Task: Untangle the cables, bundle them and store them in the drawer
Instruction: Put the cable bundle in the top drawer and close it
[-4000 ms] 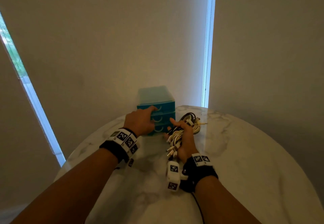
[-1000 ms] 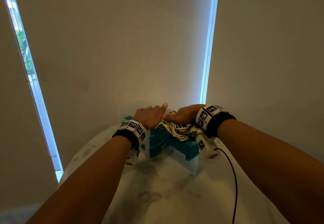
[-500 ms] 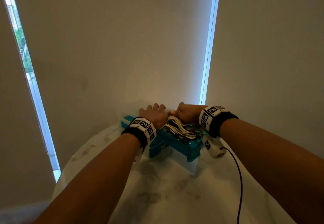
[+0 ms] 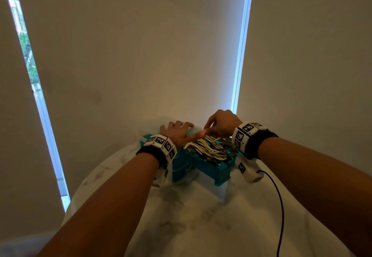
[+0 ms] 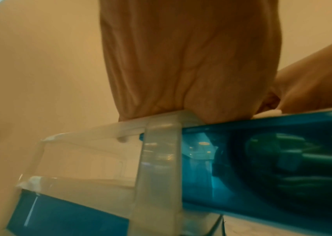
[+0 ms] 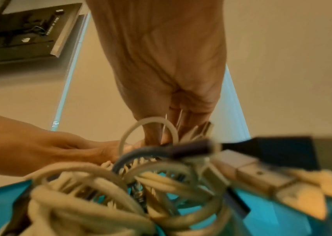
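A bundle of white and grey cables [image 4: 209,151] lies in the pulled-out top teal drawer [image 4: 210,171] of a small drawer unit [image 5: 159,132] with a clear frame. My left hand [image 4: 177,134] rests flat on the unit's top, thumb stretched toward the cables. In the left wrist view its palm [image 5: 181,63] sits on the frame's edge. My right hand [image 4: 220,123] hovers over the far end of the bundle, fingers bent down. Seen from the right wrist, its fingertips [image 6: 173,127] touch a white loop of the cables [image 6: 104,191], and plug ends stick out above the drawer.
The unit stands at the far edge of a round marble table [image 4: 201,226], close to the wall. The lower teal drawers [image 4: 181,173] are closed. A black lead [image 4: 280,206] trails from my right wrist across the table. Bright window strips run down on the left and behind the unit.
Since four seconds ago the top drawer was pulled out and the bundle laid in it. In the last half second my right hand lifted slightly and my left hand spread flat on the unit.
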`<action>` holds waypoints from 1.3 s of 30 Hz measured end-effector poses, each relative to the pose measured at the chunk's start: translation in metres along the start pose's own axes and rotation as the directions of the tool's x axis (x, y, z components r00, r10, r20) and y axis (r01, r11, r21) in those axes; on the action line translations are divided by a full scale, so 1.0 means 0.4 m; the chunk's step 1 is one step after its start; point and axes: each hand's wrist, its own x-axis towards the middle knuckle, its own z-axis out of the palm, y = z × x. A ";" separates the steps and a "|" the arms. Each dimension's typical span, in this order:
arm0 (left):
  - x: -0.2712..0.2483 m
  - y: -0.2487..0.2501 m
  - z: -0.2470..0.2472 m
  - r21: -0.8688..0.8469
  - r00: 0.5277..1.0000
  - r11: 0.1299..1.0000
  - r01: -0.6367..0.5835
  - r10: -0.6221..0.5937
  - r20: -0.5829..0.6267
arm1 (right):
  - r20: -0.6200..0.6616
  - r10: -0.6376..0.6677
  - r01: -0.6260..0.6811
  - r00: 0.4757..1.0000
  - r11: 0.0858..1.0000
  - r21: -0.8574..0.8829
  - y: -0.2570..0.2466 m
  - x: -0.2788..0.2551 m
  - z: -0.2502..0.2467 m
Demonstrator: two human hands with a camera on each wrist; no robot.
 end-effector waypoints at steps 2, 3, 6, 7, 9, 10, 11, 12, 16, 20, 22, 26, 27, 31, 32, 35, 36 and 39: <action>0.002 0.000 0.000 -0.001 1.000 1.000 0.003 -0.003 0.000 | 0.091 -0.004 0.012 0.996 0.996 -0.087 -0.017 -0.009 -0.014; 0.001 0.001 0.000 0.001 1.000 1.000 0.004 -0.004 0.002 | 0.181 0.007 0.017 0.984 0.991 -0.133 -0.029 -0.018 -0.022; 0.005 0.006 -0.001 0.017 1.000 1.000 0.015 -0.015 0.005 | 0.397 0.050 0.100 0.917 0.933 -0.347 -0.055 -0.052 -0.028; 0.004 0.011 -0.003 0.027 1.000 0.999 0.017 -0.017 0.012 | 0.425 0.046 0.131 0.904 0.916 -0.379 -0.053 -0.063 -0.020; 0.008 0.017 -0.001 0.054 1.000 0.998 0.011 -0.012 0.016 | 0.482 0.037 0.138 0.876 0.936 -0.324 -0.043 -0.089 0.000; 0.010 0.017 0.001 0.070 1.000 0.997 0.013 -0.015 0.017 | 0.502 0.034 0.134 0.864 0.946 -0.295 -0.040 -0.098 0.009; 0.010 0.016 -0.001 0.078 1.000 0.997 0.015 -0.017 0.020 | 0.507 0.036 0.124 0.861 0.953 -0.278 -0.036 -0.096 0.020; 0.012 0.012 0.002 0.083 1.000 0.996 0.015 -0.017 0.022 | 0.503 0.036 0.118 0.863 0.955 -0.271 -0.037 -0.092 0.030; 0.023 0.000 0.006 0.066 0.998 0.998 0.022 -0.025 0.052 | 0.479 0.047 0.119 0.876 0.943 -0.309 -0.042 -0.052 0.071; 0.033 -0.018 -0.010 -0.025 0.992 0.999 0.040 -0.037 0.121 | 0.443 0.041 0.093 0.895 0.957 -0.276 -0.042 -0.024 0.092; 0.034 -0.032 -0.021 -0.029 0.987 1.000 0.005 0.000 0.161 | 0.420 0.045 0.086 0.906 0.954 -0.288 -0.043 -0.026 0.103; 0.021 -0.042 -0.040 -0.018 0.976 0.998 -0.065 0.067 0.208 | 0.409 -0.013 0.116 0.913 0.966 -0.229 -0.046 -0.049 0.069; 0.014 -0.037 -0.040 0.008 0.981 0.998 -0.060 0.057 0.188 | 0.376 -0.058 0.130 0.925 0.977 -0.169 -0.037 -0.055 0.056; -0.005 -0.018 -0.033 0.052 0.995 0.997 -0.047 0.043 0.088 | 0.025 -0.180 0.179 0.983 0.983 0.040 -0.004 -0.103 0.035; -0.006 -0.016 -0.032 0.047 0.995 0.998 -0.047 0.043 0.084 | -0.022 -0.203 0.204 0.979 0.977 0.062 -0.003 -0.117 0.038; -0.002 -0.027 -0.028 0.029 0.994 0.999 -0.044 0.041 0.102 | 0.045 -0.261 0.261 0.964 0.965 0.004 0.000 -0.138 0.037; -0.003 -0.028 -0.029 0.018 0.994 0.999 -0.043 0.041 0.105 | 0.149 -0.252 0.258 0.956 0.966 -0.016 -0.004 -0.145 0.027; -0.007 -0.022 -0.036 0.006 0.994 0.999 -0.042 0.041 0.104 | 0.451 -0.181 0.219 0.874 0.975 -0.033 -0.011 -0.158 0.004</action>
